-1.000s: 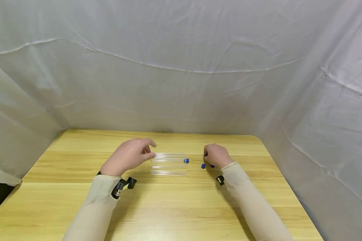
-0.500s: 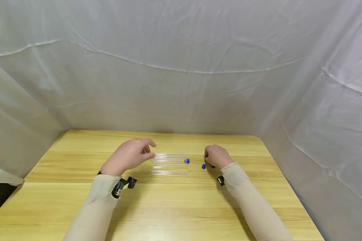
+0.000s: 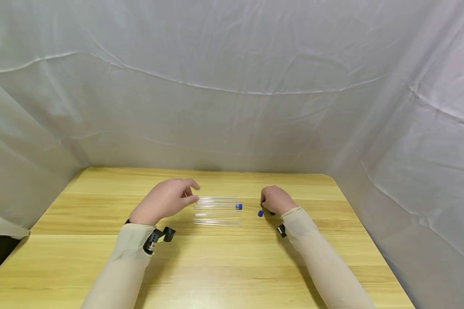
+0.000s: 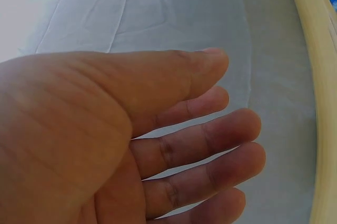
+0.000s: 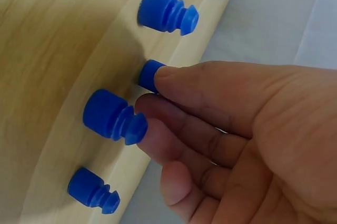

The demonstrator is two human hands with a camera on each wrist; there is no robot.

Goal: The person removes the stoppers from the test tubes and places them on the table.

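Clear tubes lie side by side on the wooden table (image 3: 232, 266). The far tube (image 3: 216, 202) has a blue stopper (image 3: 239, 206) in its right end, and the near tube (image 3: 218, 222) has none. My left hand (image 3: 191, 194) hovers at their left ends with relaxed fingers (image 4: 231, 129) and holds nothing. My right hand (image 3: 264, 201) rests to the right of the tubes. Its thumb and forefinger pinch a loose blue stopper (image 5: 150, 75) lying on the table. Three more loose stoppers (image 5: 167, 12) (image 5: 113, 117) (image 5: 92, 191) lie beside it.
White cloth (image 3: 232, 107) hangs behind the table and along both sides. The table's far right corner (image 3: 326, 176) is rounded. Bare wood stretches in front of my forearms.
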